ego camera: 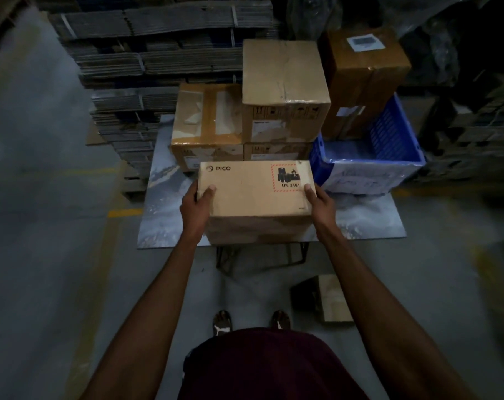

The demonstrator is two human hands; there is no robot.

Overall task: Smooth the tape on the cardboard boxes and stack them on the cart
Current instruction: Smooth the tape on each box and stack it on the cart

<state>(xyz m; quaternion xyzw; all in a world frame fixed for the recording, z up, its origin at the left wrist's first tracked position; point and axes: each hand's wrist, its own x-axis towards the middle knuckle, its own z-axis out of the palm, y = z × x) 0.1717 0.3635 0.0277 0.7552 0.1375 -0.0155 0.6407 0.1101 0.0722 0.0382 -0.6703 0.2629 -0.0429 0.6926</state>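
A tan cardboard box (255,194) printed "PICO" and "UN 3481" is held between both hands at the near edge of the cart platform (170,215). My left hand (197,206) grips its left side, thumb on top. My right hand (320,203) grips its right side, thumb on top. Behind it on the cart stand taped cardboard boxes: a low one (206,116) at the left and a taller stack (284,82) in the middle. Whether the held box rests on the platform I cannot tell.
A blue plastic crate (389,157) sits on the cart's right side, a brown box (363,73) behind it. Bundled flat cardboard (147,62) is piled at the back left. A small box (324,298) lies on the floor near my feet.
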